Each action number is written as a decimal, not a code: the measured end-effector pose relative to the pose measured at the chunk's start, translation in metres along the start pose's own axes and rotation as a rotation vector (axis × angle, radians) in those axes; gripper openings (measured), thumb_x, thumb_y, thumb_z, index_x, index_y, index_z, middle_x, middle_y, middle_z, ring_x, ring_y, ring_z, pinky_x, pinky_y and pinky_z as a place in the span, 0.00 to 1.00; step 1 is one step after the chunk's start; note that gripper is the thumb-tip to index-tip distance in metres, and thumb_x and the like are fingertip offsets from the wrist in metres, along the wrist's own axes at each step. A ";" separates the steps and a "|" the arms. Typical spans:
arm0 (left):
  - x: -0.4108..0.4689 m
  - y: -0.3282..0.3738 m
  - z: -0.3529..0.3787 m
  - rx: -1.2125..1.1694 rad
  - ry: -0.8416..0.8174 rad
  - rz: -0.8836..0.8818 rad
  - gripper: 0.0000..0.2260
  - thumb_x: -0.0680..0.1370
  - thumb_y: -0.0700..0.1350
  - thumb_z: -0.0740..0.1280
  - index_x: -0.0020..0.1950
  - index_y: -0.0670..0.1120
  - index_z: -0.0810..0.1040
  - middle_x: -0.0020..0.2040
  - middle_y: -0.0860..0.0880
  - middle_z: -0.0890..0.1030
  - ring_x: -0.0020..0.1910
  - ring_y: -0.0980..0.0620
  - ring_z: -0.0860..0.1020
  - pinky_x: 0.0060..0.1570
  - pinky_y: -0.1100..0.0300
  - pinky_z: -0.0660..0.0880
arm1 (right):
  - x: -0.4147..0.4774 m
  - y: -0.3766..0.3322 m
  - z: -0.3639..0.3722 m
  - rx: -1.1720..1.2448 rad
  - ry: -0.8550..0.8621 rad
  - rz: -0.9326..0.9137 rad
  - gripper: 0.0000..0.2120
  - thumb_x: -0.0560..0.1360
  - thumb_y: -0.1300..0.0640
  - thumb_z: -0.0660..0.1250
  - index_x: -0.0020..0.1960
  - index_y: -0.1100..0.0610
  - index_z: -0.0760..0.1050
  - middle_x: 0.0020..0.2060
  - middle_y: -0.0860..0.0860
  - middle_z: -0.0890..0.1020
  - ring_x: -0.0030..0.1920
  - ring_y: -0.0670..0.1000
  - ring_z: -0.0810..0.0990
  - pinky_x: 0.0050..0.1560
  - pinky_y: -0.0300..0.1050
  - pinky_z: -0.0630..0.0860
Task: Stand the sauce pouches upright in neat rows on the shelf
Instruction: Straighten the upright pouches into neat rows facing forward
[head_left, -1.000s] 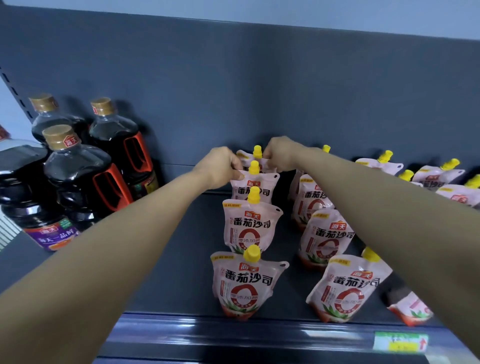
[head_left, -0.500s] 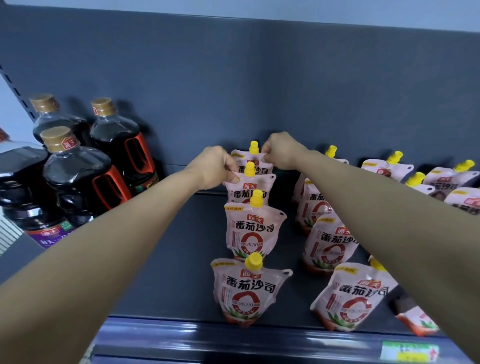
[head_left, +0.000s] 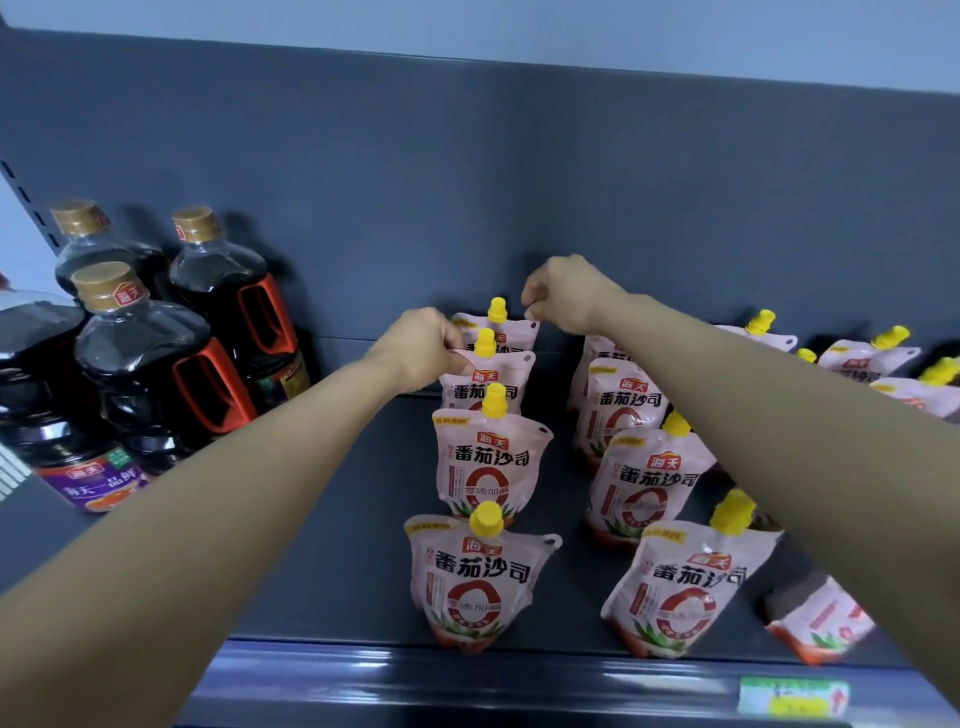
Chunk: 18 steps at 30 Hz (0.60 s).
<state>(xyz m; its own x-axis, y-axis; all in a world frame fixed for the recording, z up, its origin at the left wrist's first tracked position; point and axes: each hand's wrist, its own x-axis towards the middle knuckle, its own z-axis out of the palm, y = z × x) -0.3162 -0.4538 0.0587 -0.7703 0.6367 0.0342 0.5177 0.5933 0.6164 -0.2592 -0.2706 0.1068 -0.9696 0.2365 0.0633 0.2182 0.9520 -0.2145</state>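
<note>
Nearest, at shelf (head_left: 332, 582) front edge: price tag (head_left: 792, 696) on rail. Just behind: front pouch (head_left: 475, 577) of L row, upright, yellow cap up; front pouch of R row (head_left: 675, 587) tilted to its left, not square. Far R, low: one more pouch (head_left: 821, 618), partly hidden under forearm, looked tipped over.

Mid: 2nd pouch (head_left: 488, 457) in L row upright; R row's 2nd (head_left: 644, 483) leaning a bit.

Further back: left hand (head_left: 421, 348) pinching top-left corner of 3rd pouch (head_left: 491, 382) betw thumb & fingers. Right hand (head_left: 566, 296) curled, fingertips pressed together just above rear pouch (head_left: 511, 332)'s top-right corner; touching or not, cannot tell.

Far L: soy bottles (head_left: 156, 343), well apart. Far R at back wall: more pouches (head_left: 872, 358), loose, some leaning.

Step, by judgement: squaring up back of L row. Next probably needed: level 3rd & rear pouches w/ caps in line, then straighten R row, stand tipped one.
</note>
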 end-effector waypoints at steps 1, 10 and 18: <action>0.000 0.001 0.000 0.004 0.000 -0.001 0.03 0.70 0.42 0.74 0.39 0.42 0.83 0.45 0.42 0.83 0.43 0.45 0.79 0.47 0.53 0.77 | -0.003 0.000 -0.005 0.002 0.014 -0.001 0.10 0.74 0.59 0.68 0.54 0.58 0.81 0.56 0.55 0.82 0.56 0.57 0.79 0.60 0.50 0.76; -0.012 0.006 -0.013 0.005 -0.054 0.022 0.08 0.67 0.43 0.76 0.44 0.43 0.82 0.45 0.47 0.83 0.47 0.49 0.80 0.53 0.55 0.75 | -0.043 -0.003 -0.035 -0.061 0.147 -0.057 0.11 0.77 0.58 0.63 0.55 0.57 0.81 0.53 0.56 0.84 0.54 0.58 0.80 0.57 0.51 0.77; -0.031 0.036 -0.045 0.038 0.113 0.148 0.04 0.72 0.44 0.72 0.45 0.48 0.80 0.42 0.51 0.81 0.42 0.53 0.78 0.37 0.67 0.70 | -0.084 -0.013 -0.052 -0.150 0.105 -0.041 0.14 0.77 0.53 0.65 0.60 0.56 0.78 0.55 0.57 0.82 0.55 0.59 0.80 0.57 0.53 0.77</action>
<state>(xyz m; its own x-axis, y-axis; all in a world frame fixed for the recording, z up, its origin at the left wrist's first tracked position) -0.2903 -0.4744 0.1153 -0.7204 0.6604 0.2121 0.6407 0.5164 0.5681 -0.1744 -0.2928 0.1550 -0.9626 0.2087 0.1725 0.2009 0.9777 -0.0621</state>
